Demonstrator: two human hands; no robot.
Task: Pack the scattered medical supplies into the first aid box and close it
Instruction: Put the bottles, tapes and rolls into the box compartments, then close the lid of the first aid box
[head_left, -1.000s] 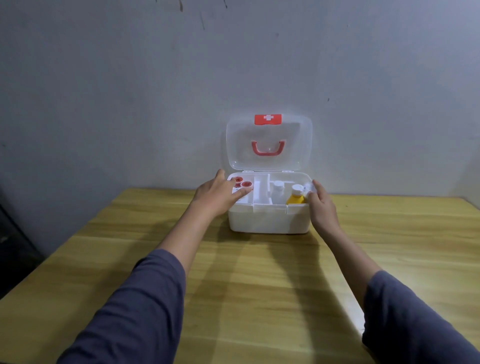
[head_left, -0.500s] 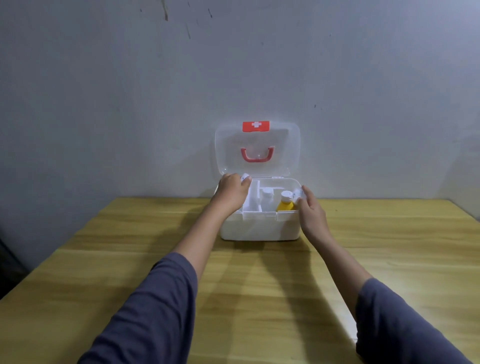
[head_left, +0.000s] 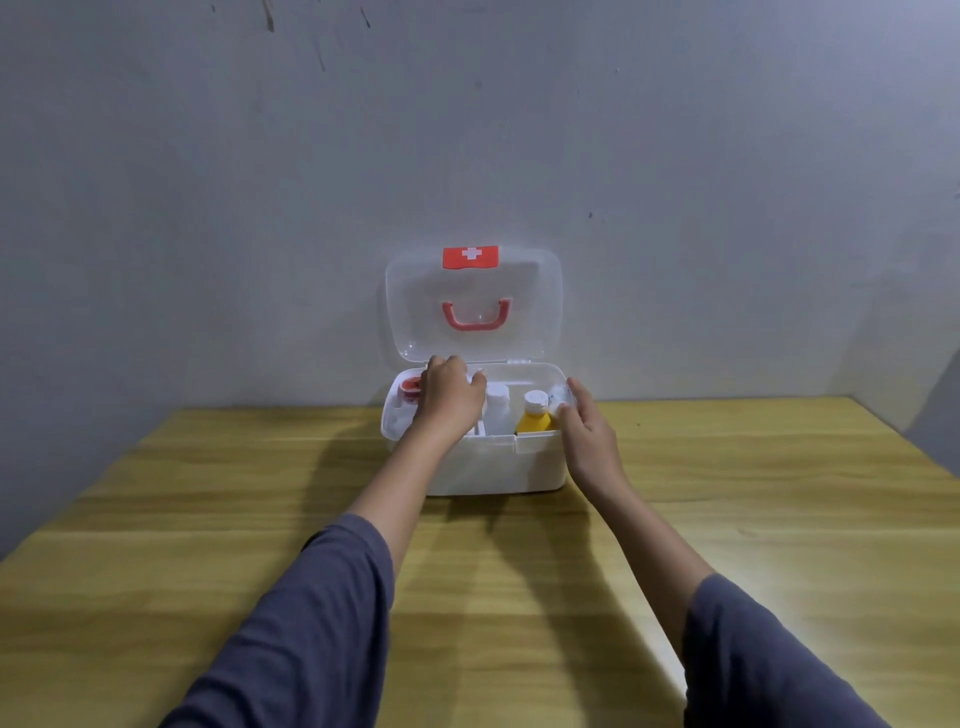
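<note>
L hand (head_left: 451, 397) moved from box's (head_left: 498, 467) left rim to over mid tray, uncovering red item (head_left: 411, 385).

The white, smooth plastic first aid box (head_left: 498, 467) is sitting on a matt, wood-grain yellow table (head_left: 208, 519), its translucent glossy plastic lid (head_left: 415, 296) catching light. Dull grey-blue cloth sleeves (head_left: 311, 623) are showing against a rough, matt grey wall (head_left: 208, 208).

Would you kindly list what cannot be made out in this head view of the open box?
- What the left hand touches in the first aid box: its own back hides it.
- The small clear item at the right hand: blurred.
- Label on the yellow bottle: behind the box's front wall.
</note>
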